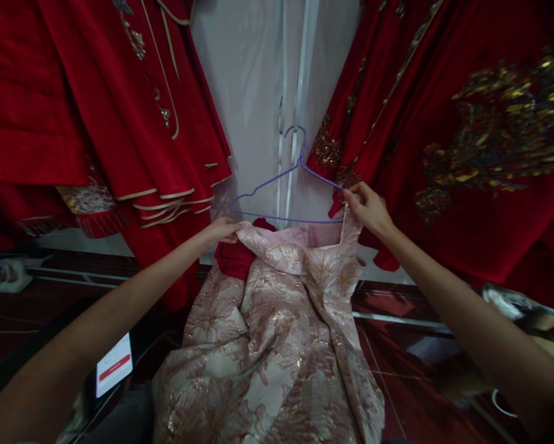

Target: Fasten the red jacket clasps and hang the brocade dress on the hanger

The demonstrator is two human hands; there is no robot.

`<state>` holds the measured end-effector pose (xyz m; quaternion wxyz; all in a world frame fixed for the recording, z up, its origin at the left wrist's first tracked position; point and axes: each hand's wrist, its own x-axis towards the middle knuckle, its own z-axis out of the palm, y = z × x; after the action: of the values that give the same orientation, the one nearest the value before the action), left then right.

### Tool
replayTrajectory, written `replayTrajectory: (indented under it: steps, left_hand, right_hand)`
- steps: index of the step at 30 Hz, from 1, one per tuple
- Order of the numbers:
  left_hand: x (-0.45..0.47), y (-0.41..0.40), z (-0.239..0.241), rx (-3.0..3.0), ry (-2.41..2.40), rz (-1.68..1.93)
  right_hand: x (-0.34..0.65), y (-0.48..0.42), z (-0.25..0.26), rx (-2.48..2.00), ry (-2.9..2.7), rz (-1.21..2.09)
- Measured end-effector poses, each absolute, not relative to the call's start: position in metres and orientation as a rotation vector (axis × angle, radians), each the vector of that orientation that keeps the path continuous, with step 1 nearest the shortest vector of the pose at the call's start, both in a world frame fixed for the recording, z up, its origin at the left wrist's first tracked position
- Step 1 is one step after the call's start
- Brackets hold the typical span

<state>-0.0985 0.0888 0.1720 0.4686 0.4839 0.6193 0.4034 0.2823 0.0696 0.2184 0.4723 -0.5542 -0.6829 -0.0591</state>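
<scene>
A pale pink dress (277, 345) with a gold floral pattern spreads toward me, its neckline turned up to the purple hanger (268, 183). My left hand (224, 230) pinches the dress's left shoulder edge, just below the hanger's left end. At the other side my right hand (368, 208) grips the right strap together with the hanger's right end. The strap looks looped over that end, while the left shoulder sits apart from the hanger. Dark red cloth (235, 258) shows behind the left shoulder.
Red garments with gold trim (133, 123) hang at the left, and a red garment with gold embroidery (503, 135) hangs at the right. Pale panels (244, 80) stand behind. A lit phone (115, 365) lies low left. A metal rail (401, 319) runs near the dark red floor.
</scene>
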Motion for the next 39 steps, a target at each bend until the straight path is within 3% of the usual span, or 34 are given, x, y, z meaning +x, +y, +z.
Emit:
replayTrajectory:
  steps: [8,13,23,29,39]
  left_hand:
    - [-0.088,0.092,0.173,1.069,0.965,0.984]
    - [-0.08,0.094,0.178,0.835,1.104,1.216]
    - [-0.126,0.103,0.187,0.422,1.198,1.14]
    - [-0.127,0.117,0.19,0.524,1.114,1.188]
    - [-0.068,0.116,0.246,1.235,0.864,1.18]
  right_hand:
    - [0.28,0.068,0.219,-1.321,-1.685,-0.134]
    - [0.283,0.067,0.22,-1.306,-1.671,-0.101]
    - [0.285,0.065,0.226,-1.337,-1.656,-0.018]
    - [0.287,0.068,0.225,-1.284,-1.694,-0.052]
    - [0.283,0.075,0.215,-1.315,-1.713,-0.043]
